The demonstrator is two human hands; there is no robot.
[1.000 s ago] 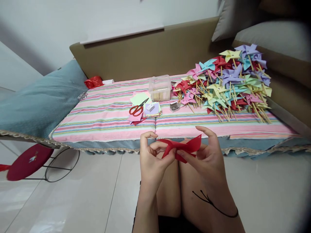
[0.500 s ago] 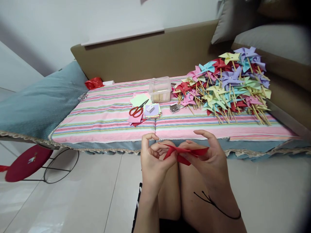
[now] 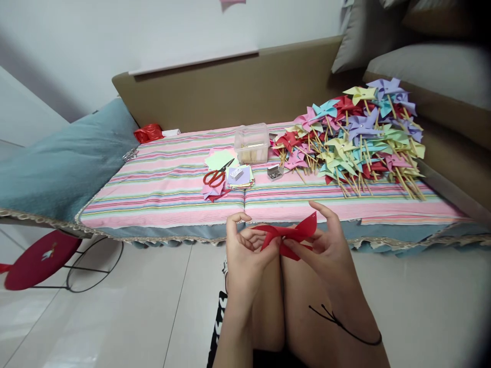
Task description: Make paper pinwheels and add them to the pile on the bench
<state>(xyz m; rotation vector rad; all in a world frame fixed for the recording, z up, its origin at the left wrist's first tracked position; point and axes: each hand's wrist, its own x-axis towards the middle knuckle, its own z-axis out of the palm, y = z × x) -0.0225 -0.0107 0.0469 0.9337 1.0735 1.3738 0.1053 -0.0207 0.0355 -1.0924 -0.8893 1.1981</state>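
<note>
A red paper pinwheel head (image 3: pixel 286 235), partly folded, is held above my knees, in front of the sofa edge. My left hand (image 3: pixel 251 250) pinches it near the middle, thumb on the near side and index finger raised. On the other side my right hand (image 3: pixel 320 250) grips it too, its thumb close to the left thumb and its index finger lifted away. One red blade stands up to the right, with a small hole near its tip. Fingers behind the paper are partly hidden.
On the striped sofa cover (image 3: pixel 172 204) lie scissors (image 3: pixel 215 176), paper squares (image 3: pixel 245 179), a clear bin with sticks (image 3: pixel 252 144) and a small box of metal pins (image 3: pixel 275 173). Finished pinwheels (image 3: pixel 364 125) pile up at right. A red stool (image 3: pixel 46 258) stands at left.
The right-hand blade of the red paper has swung upward and now shows its face. Both hands keep hold at nearly the same place.
</note>
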